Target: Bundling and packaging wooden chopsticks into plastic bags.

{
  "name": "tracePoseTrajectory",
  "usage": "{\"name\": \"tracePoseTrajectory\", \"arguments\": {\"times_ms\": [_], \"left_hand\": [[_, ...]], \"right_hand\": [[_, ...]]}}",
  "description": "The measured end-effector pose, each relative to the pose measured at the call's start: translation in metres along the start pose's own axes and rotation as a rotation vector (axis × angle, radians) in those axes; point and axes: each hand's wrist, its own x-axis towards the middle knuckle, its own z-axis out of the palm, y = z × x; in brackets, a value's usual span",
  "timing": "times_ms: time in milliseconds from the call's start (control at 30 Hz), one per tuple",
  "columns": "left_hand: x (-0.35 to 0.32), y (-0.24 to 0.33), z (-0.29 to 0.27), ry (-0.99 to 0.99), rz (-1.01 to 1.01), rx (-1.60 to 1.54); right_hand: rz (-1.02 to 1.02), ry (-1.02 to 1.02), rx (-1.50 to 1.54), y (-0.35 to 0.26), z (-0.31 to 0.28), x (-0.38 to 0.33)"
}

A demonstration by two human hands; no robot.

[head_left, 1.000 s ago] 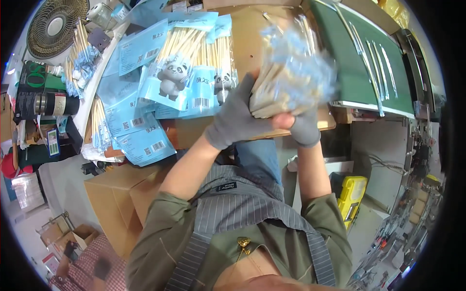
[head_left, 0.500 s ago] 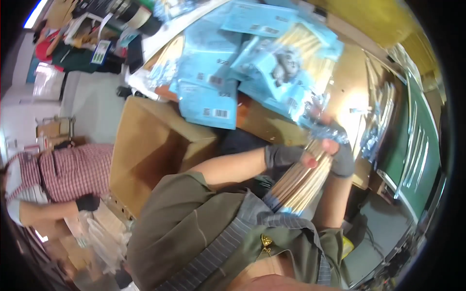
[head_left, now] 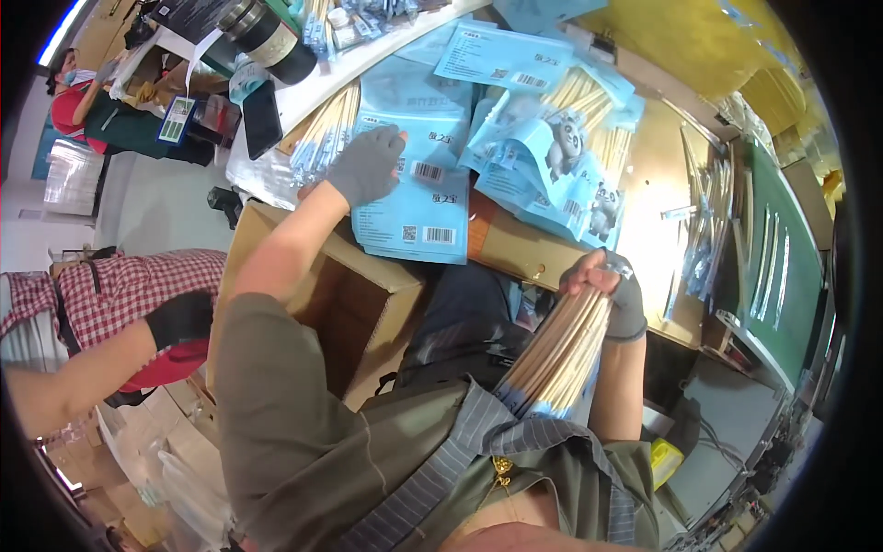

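Grey fingerless gloves cover both my hands. My right hand [head_left: 607, 287] is closed around one end of a bundle of thin wooden sticks [head_left: 561, 348], whose blue-wrapped ends point down toward my chest. My left hand [head_left: 370, 166] lies on a stack of flat light-blue pouches [head_left: 414, 207] at the table's near left edge, its fingers stretched over the top pouches and holding nothing. To the right of that stack, more blue pouches with a panda picture [head_left: 552, 152] lie heaped, with pale sticks [head_left: 589, 97] among them.
Beside my left arm stands an open cardboard box [head_left: 303, 313]. Along the table's left side are a phone [head_left: 261, 120], a dark tumbler [head_left: 267, 41] and wrapped sticks [head_left: 331, 129]. Loose sticks [head_left: 708, 225] lie at the right, near a green board [head_left: 782, 267]. Two other people work on the left.
My left hand has let go of the bundle and moved left onto the pouch stack. My right hand keeps hold of the sticks, slightly lower. The nearby person's gloved hand has risen.
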Motion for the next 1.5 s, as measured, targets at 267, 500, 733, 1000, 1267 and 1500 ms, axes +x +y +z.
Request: {"name": "tracePoseTrajectory", "arguments": {"times_ms": [267, 500, 733, 1000, 1267, 1500], "left_hand": [[0.029, -0.013, -0.018, 0.311, 0.135, -0.236], [0.155, 0.007, 0.003, 0.433, 0.161, 0.014], [0.156, 0.078, -0.107, 0.156, -0.132, -0.901], [0.074, 0.213, -0.11, -0.452, 0.169, -1.402], [0.098, 0.248, -0.083, 0.188, -0.08, -0.847], [0.067, 0.283, -0.128, 0.276, 0.52, -0.823]], "right_hand": [[-0.005, 0.039, -0.02, 0.002, 0.002, 0.006], [-0.026, 0.014, -0.105, 0.001, -0.002, -0.007], [-0.098, 0.067, -0.065, -0.011, -0.011, -0.026], [-0.163, 0.078, -0.077, 0.003, -0.022, -0.039], [-0.237, 0.158, -0.12, -0.017, -0.007, -0.117], [-0.101, -0.019, -0.042, 0.015, -0.029, -0.08]]}}
